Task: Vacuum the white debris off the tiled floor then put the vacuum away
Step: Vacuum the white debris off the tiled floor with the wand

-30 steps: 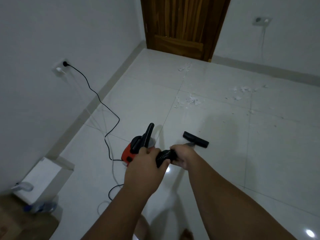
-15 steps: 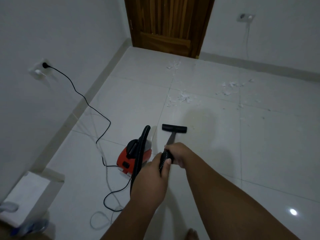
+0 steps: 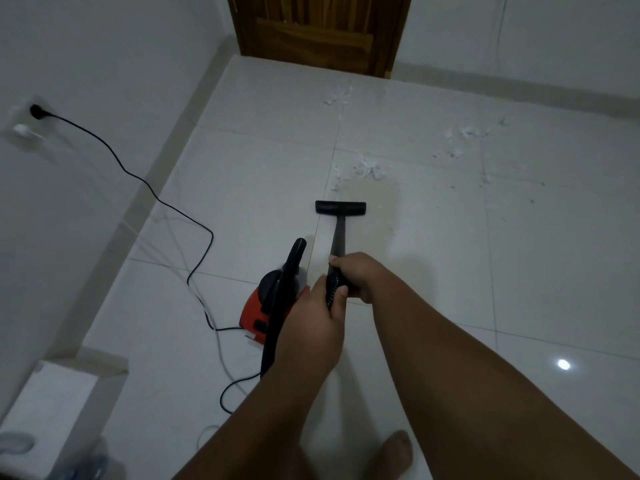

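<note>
- White debris (image 3: 367,168) lies in scattered clumps on the tiled floor (image 3: 554,271): one clump just ahead of the floor nozzle (image 3: 340,207), another near the wooden door (image 3: 322,26), and a looser spread off to the right. None of it looks cleared yet.
- Vacuum (image 3: 266,306), the orange and black body, sits on the floor to the left of my arms. Its black power cord (image 3: 166,202) runs across the tiles to a wall socket (image 3: 36,110) on the left wall.
- My right hand (image 3: 360,275) has its grip wrapped around the wand (image 3: 337,240) where it meets the ribbed hose (image 3: 280,323). My left hand (image 3: 315,317) is closed on the hose just behind it, thumb laid over the ribs.
- The nozzle sits low and square to the nearest clump, short of it. I cannot tell whether it touches the tile.
- I judge the step in hand to be the start of the vacuuming pass: the tool is aimed and the first pile is not yet reached.
- The next move calls for pushing the wand forward so the nozzle runs flat over the near clump, then working toward the door and across to the right.
- The light pieces could scatter if the nozzle comes in fast, so a slow approach seems wise.
- The cord has slack loops near the vacuum body and my bare foot (image 3: 398,452); I would mind them when stepping forward.
</note>
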